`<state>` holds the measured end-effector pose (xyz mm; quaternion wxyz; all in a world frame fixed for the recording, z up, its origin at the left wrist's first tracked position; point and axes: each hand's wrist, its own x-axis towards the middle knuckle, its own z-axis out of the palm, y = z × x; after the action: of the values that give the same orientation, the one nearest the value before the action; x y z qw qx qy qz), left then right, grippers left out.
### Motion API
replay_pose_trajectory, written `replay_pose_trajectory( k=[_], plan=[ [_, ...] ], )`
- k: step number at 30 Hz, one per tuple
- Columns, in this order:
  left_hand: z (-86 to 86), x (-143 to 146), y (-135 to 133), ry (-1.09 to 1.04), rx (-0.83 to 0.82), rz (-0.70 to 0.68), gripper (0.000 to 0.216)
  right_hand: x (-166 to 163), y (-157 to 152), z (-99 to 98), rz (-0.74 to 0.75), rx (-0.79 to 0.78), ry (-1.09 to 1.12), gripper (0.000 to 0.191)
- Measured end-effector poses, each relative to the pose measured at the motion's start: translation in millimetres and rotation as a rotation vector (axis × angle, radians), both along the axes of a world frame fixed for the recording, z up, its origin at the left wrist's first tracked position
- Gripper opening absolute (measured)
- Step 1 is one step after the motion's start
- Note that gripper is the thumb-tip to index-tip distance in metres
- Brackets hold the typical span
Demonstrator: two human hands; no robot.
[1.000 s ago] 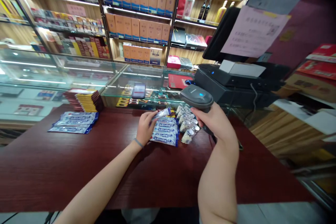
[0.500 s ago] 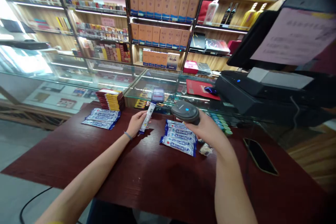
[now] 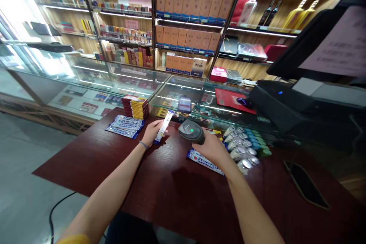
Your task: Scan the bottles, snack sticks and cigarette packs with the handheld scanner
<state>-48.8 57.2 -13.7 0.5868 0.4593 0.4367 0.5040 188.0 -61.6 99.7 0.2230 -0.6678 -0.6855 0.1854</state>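
My left hand [image 3: 152, 133] is closed on a slim blue-and-white snack packet [image 3: 164, 126], tilted up over the dark wooden table. In my right hand [image 3: 210, 146] is a dark grey barcode scanner [image 3: 190, 130], its head turned toward the packet, with a small green light on top. Scanner and packet are apart. Below my right hand lie similar blue-and-white packets [image 3: 204, 162], partly hidden by the hand and wrist. Another group of such packets [image 3: 126, 126] rests to the left of my left hand.
Stacked red and yellow boxes [image 3: 135, 106] stand behind the left packets. Small clear-and-silver containers [image 3: 240, 145] sit in rows right of my right hand. A phone [image 3: 305, 183] lies at the right. Behind are a glass counter [image 3: 160, 89], a red mat [image 3: 228, 101] and a monitor [image 3: 307, 45].
The scanner has moved left, closer to the packet, and its light has gone from blue to green. The view has shifted left, and the rows of containers show more fully.
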Motion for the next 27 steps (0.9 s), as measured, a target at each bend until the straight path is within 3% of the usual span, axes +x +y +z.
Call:
replay_pose_trajectory(
  k=[6, 11, 16, 20, 27],
  plan=[
    [-6.2, 0, 1, -0.162, 0.042, -0.061, 0.056, 4, -3, -8.0, -0.044, 0.077, 0.077, 0.047],
    [9.1, -5, 8, -0.049, 0.226, 0.0, 0.057, 14, -12, -28.1, -0.076, 0.145, 0.141, 0.04],
    [28.8, -40, 17, 0.441, 0.566, 0.155, 0.043, 30, -23, -47.2, -0.105, 0.204, 0.185, 0.051],
    [26.0, -96, 12, 0.896, 0.761, 0.209, 0.034, 37, -28, -54.3, -0.142, 0.182, 0.154, 0.046],
    [0.2, -179, 5, 1.347, 0.754, 0.24, 0.035, 39, -29, -62.9, -0.153, 0.193, 0.152, 0.041]
  ],
)
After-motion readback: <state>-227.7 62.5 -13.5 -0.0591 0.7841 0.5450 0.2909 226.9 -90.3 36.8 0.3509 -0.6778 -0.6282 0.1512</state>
